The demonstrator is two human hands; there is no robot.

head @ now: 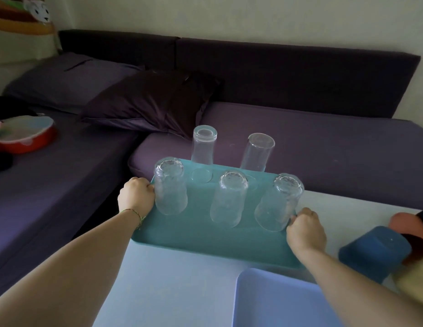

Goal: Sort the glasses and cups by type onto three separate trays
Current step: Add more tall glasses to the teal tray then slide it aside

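Observation:
A teal tray (205, 241) sits at the white table's far edge with several clear glasses standing upside down on it. Three textured glasses form the near row: left (170, 187), middle (229, 199), right (277, 204). Two smoother glasses stand at the back: left (203, 145), right (257, 153). My left hand (136, 197) grips the tray's left rim. My right hand (305, 232) grips its right rim. A pale blue tray (276, 303) lies nearer me, cut off by the frame's bottom.
An upturned blue plastic cup (373, 252) lies right of the teal tray, with an orange object (404, 223) and a yellowish one (416, 282) blurred beside it. Beyond the table is a purple sofa (300, 147) with a dark pillow (149, 102) and a red-rimmed dish (23, 133).

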